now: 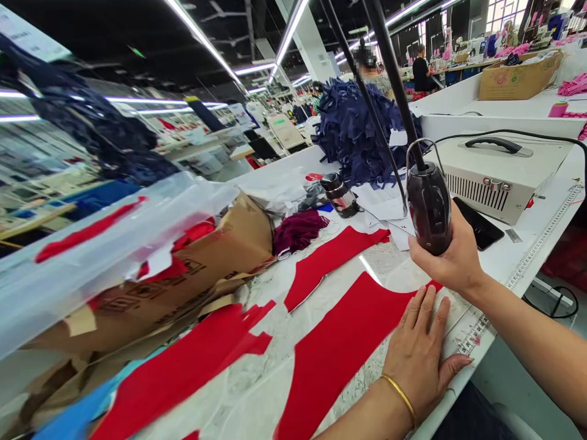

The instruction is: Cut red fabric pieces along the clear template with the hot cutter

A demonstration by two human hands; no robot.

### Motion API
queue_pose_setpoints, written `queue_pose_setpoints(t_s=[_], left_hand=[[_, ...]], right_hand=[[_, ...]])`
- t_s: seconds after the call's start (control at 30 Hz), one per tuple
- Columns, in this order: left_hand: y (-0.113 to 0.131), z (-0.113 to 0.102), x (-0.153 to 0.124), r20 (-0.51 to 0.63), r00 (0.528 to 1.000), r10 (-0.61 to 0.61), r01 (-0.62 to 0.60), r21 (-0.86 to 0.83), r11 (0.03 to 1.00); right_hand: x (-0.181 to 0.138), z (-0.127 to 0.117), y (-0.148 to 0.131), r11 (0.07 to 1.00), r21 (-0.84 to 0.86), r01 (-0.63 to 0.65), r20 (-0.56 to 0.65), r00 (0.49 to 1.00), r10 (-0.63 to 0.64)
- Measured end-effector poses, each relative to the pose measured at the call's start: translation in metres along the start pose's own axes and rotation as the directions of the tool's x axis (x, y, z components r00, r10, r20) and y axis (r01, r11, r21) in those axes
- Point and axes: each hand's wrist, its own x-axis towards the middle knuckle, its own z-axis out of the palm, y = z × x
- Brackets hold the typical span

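My left hand [419, 354], with a gold bangle on the wrist, lies flat and open on the end of a red fabric piece [339, 348] spread on the white table [257, 391]. My right hand [452, 260] is closed around the dark handle of a hanging tool [428, 205], held upright just above that fabric's far end. A dark rod and a cable rise from the tool. A second red piece [330, 260] lies beyond, and a third [183, 373] lies to the left.
A torn cardboard box [206, 269] with plastic wrap and red cloth sits at left. A maroon cloth [298, 231], a metal cup [340, 195], papers, a phone [479, 226], a white machine box [499, 171] and a navy fabric pile [358, 131] lie behind. Other workers sit far back.
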Motion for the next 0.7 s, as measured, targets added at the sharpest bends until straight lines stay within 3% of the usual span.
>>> queue_pose_setpoints(t_s=[0.7], left_hand=[[-0.0041,0.0011,0.0016,-0.020,1.000,0.006,-0.006,-0.011,1.000]], right_hand=[[-0.0030,0.0055,0.0041,1.000,0.008,-0.023,-0.015,1.000,0.023]])
